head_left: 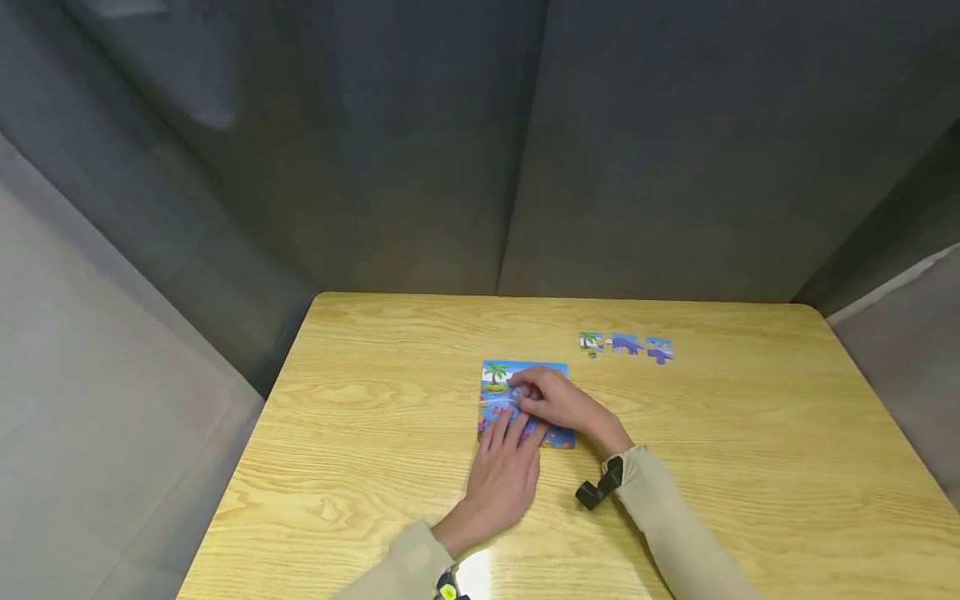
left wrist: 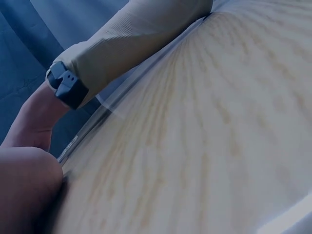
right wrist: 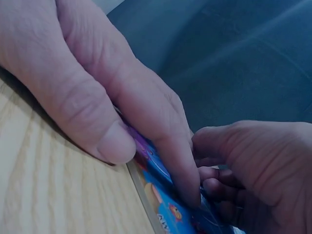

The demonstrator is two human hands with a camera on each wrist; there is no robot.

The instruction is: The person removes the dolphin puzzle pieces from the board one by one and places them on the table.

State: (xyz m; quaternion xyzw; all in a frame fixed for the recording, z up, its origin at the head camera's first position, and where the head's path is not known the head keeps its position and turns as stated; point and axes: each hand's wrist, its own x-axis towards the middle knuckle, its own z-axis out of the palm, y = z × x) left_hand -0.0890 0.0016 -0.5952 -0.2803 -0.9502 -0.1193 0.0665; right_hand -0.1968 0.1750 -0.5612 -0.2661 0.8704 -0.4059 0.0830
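A puzzle board (head_left: 495,387) with a palm tree and a blue sea scene lies on the table in the head view. My left hand (head_left: 506,475) rests with its fingers spread over the board's lower part; in the right wrist view its thumb (right wrist: 117,144) sits at the board's near edge. Over the upper middle of the board, my right hand (head_left: 555,400) has its fingers curled. Its thumb and fingertips pinch a small bluish puzzle piece (head_left: 516,392), mostly hidden by the fingers. The left wrist view shows only a part of the left hand (left wrist: 27,183) and the right forearm.
Three loose puzzle pieces lie in a row behind and right of the board: a palm tree one (head_left: 590,341), a purple animal one (head_left: 626,344) and a blue and purple one (head_left: 660,349). The wooden table (head_left: 360,417) ends at a dark curtain (head_left: 420,208).
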